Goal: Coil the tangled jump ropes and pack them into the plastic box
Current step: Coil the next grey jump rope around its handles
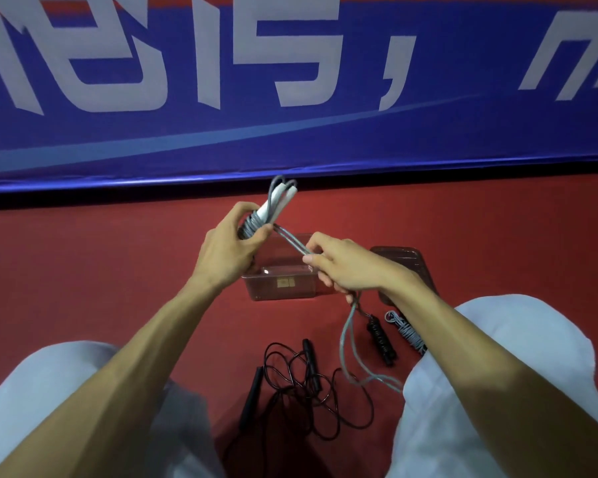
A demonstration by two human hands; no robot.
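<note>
Left hand (227,251) clenches white handles with coiled grey rubbery jump rope (256,222); right hand (346,267) pinches its doubled strand over clear plastic box (280,288), sticker unreadable.

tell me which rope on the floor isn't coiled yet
The loose black rope, sprawled in open loops nearest the camera. The other two lying there, a black bundle and a grey bundle, are wound tight.

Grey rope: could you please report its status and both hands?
Left hand grips the wound grey rope. Right hand pinches its loose strands. Box open. Black rope lies tangled on floor.
</note>
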